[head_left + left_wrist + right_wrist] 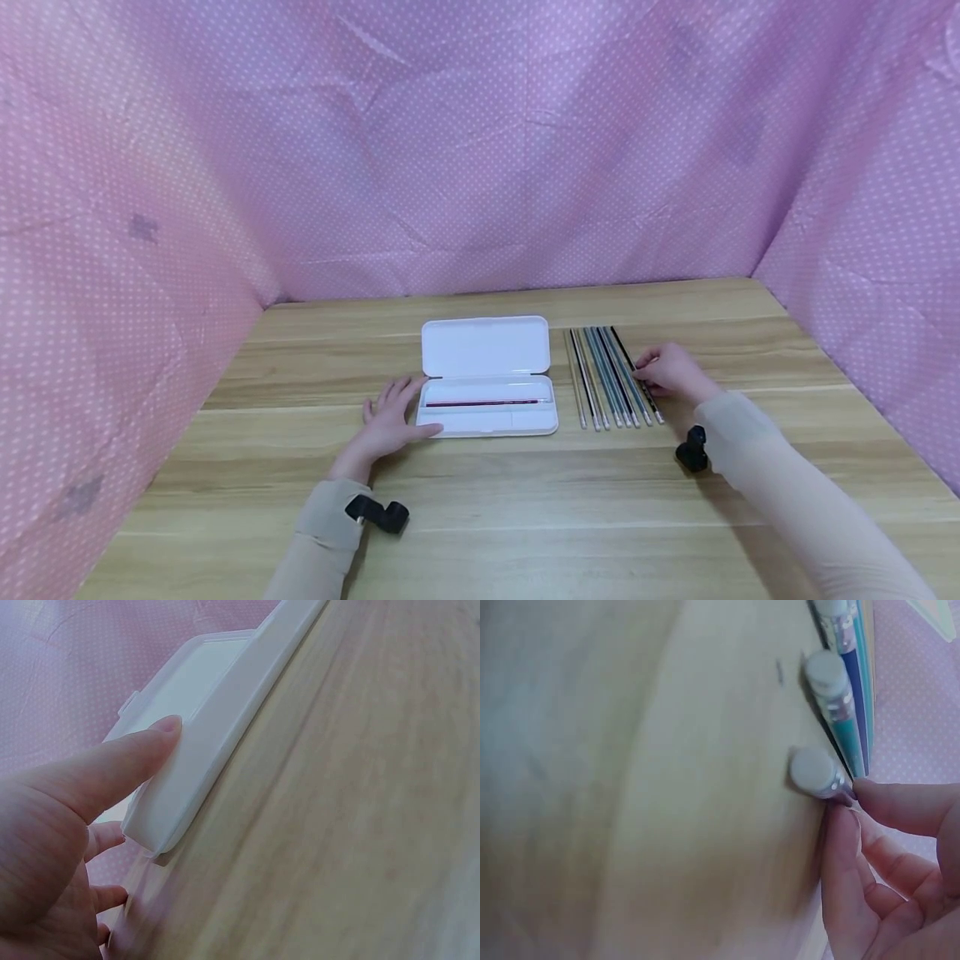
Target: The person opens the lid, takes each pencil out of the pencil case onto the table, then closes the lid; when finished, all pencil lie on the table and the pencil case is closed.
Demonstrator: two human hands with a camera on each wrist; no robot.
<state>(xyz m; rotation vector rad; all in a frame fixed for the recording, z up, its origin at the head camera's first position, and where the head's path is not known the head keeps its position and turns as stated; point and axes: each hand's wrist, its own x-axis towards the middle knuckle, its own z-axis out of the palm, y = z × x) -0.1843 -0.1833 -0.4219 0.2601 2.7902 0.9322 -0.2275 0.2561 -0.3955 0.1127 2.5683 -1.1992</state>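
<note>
A white pencil case (480, 429) lies with its lid (486, 346) raised at the back, and a dark red pencil (480, 403) rests lengthwise inside. My left hand (390, 425) is at the case's left end, fingers spread along that side, thumb (150, 746) laid on the front corner. To the right, my right hand (672, 372) pinches the rightmost pencil, a black one (654, 406), between thumb and index finger. Its white eraser (812, 771) sticks out past the fingertips in the right wrist view.
Several pencils (603, 379), with blue, black and pale barrels, lie side by side between the case and my right hand, eraser ends toward me. The wooden table (487, 517) is backed by pink dotted cloth (480, 167), which also hangs at both sides.
</note>
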